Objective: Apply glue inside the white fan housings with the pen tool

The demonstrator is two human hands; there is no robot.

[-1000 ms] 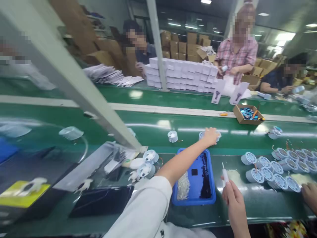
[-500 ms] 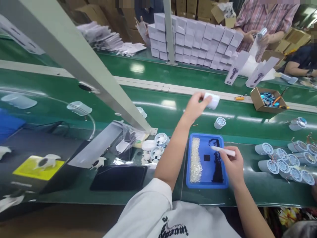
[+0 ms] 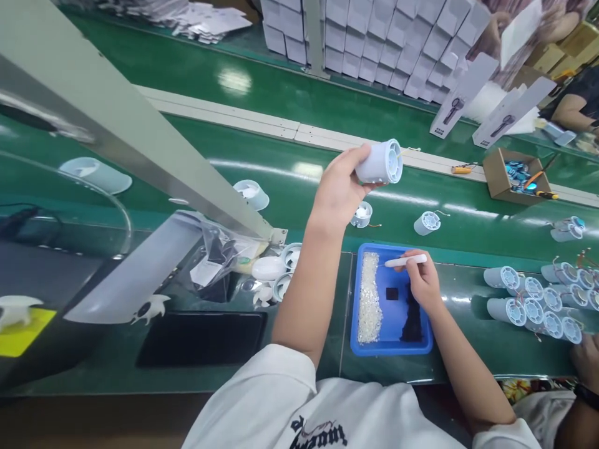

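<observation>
1. The left hand (image 3: pixel 337 190) has its fingers closed round a pale cylindrical fan housing (image 3: pixel 380 163), held up above the green belt (image 3: pixel 281 156), grille end facing right; the palm hides its far end.
2. The right hand (image 3: pixel 421 280) pinches a white pen-like tool (image 3: pixel 406 260), lying level over the blue tray (image 3: pixel 355 299); its tip is too small to make out.
3. Under those fingers lie a strip of clear bits (image 3: pixel 369 299), a small black square (image 3: pixel 391 293) and a dark heap, partly covered by the hand.
4. Beyond the left fingers two more housings (image 3: pixel 427 222) rest on the belt; right of the tray a cluster of housings (image 3: pixel 533 299) runs off the frame's edge; another person's hand (image 3: pixel 584 358) is cut off there.
</observation>
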